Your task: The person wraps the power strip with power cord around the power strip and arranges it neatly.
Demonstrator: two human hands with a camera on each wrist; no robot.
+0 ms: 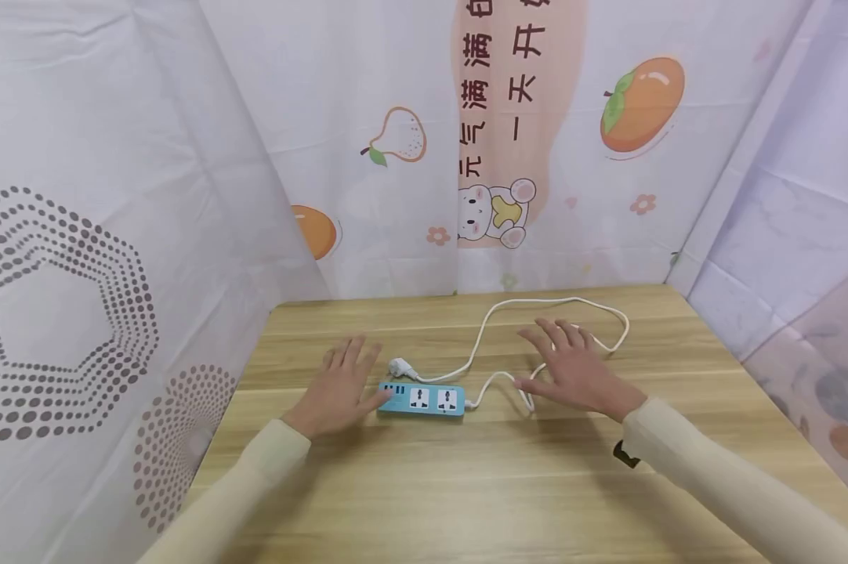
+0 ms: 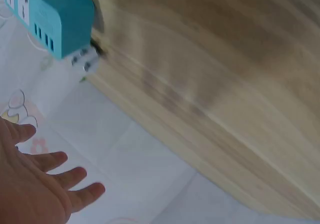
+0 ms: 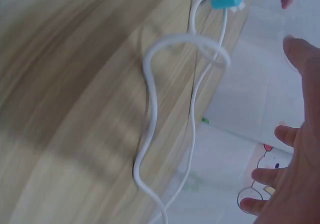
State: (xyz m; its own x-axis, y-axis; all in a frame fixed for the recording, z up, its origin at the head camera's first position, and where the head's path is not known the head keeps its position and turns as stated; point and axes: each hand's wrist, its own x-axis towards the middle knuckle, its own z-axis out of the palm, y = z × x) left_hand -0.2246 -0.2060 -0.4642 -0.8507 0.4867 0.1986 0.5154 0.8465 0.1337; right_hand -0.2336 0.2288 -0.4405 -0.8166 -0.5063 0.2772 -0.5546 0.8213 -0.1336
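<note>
A blue power strip (image 1: pixel 434 400) with white sockets and several USB ports lies on the wooden table. Its white cord (image 1: pixel 482 333) loops out to the right and back, ending in a white plug (image 1: pixel 400 368) just behind the strip. My left hand (image 1: pixel 337 392) hovers at the strip's left end, fingers spread and holding nothing; the thumb overlaps that end in the head view. Over the right part of the cord is my right hand (image 1: pixel 578 371), fingers spread. In the right wrist view, the cord (image 3: pixel 151 99) runs below the right hand (image 3: pixel 295 169), apart from it.
The wooden table (image 1: pixel 424 501) backs onto a white curtain (image 1: pixel 367 70) printed with fruit, flowers and characters. More cloth (image 1: pixel 78 235) hangs along the left side, and another sheet (image 1: pixel 784 258) on the right. A dark band (image 1: pixel 626 454) sits at the right wrist.
</note>
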